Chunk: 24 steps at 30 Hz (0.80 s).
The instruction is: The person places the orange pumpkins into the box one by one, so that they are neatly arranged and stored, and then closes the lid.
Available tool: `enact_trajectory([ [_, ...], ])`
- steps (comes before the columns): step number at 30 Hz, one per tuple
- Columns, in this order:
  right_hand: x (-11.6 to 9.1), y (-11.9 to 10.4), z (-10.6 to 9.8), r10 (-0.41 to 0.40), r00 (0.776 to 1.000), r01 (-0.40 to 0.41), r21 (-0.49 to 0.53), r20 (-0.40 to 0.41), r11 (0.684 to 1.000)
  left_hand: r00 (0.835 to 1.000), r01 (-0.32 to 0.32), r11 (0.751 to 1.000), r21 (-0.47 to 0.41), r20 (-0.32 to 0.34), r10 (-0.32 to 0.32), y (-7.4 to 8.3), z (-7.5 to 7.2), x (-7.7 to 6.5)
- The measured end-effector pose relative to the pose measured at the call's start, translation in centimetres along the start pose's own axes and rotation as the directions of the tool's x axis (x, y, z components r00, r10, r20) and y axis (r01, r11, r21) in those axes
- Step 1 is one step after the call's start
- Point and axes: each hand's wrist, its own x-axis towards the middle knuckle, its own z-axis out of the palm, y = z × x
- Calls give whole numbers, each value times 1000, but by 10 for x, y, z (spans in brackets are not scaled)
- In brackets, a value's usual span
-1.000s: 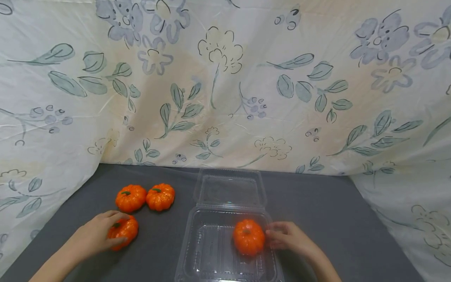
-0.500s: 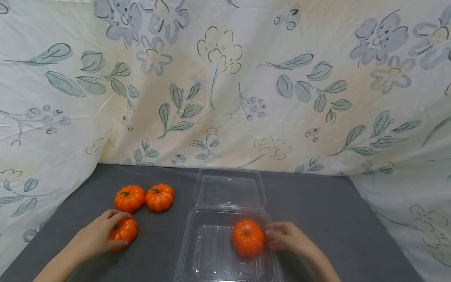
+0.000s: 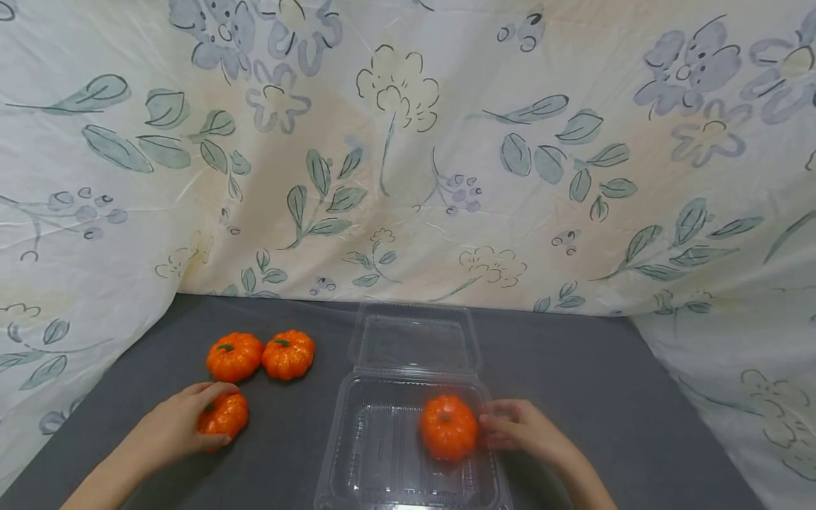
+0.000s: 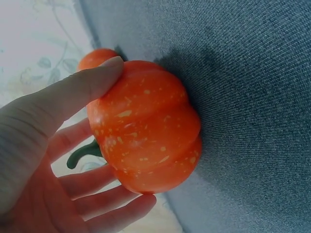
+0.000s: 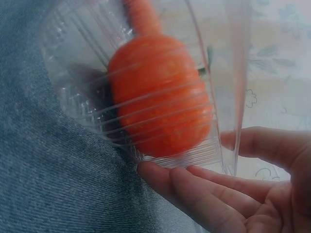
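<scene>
My left hand holds a small orange toy pumpkin on the grey cloth, thumb on one side and fingers round the other. Yellow flecks dot its skin, and a green stem points toward the palm. A clear plastic clamshell container lies with its lid folded back, away from me. Inside its right half sits another orange pumpkin. My right hand pinches the container's right edge, thumb at the rim and fingers against the outer wall.
Two more orange pumpkins, one on the left and one on the right, sit side by side beyond my left hand. Grey cloth covers the table. A floral curtain hangs behind and along both sides.
My left hand has settled slightly closer round its pumpkin, with hardly any shift in place. The right hand, the container and the other pumpkins stay put.
</scene>
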Motion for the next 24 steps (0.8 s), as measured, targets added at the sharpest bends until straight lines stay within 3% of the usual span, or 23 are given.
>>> enact_trajectory([
  [9, 0, -1, 0, -11, 1000, 11, -1, 4, 1000, 996, 53, 998, 18, 77, -54, 6, -11, 3],
  [24, -1, -1, -1, -36, 999, 36, 3, 16, 999, 999, -30, 999, 20, -17, 30, 40, -41, -1],
])
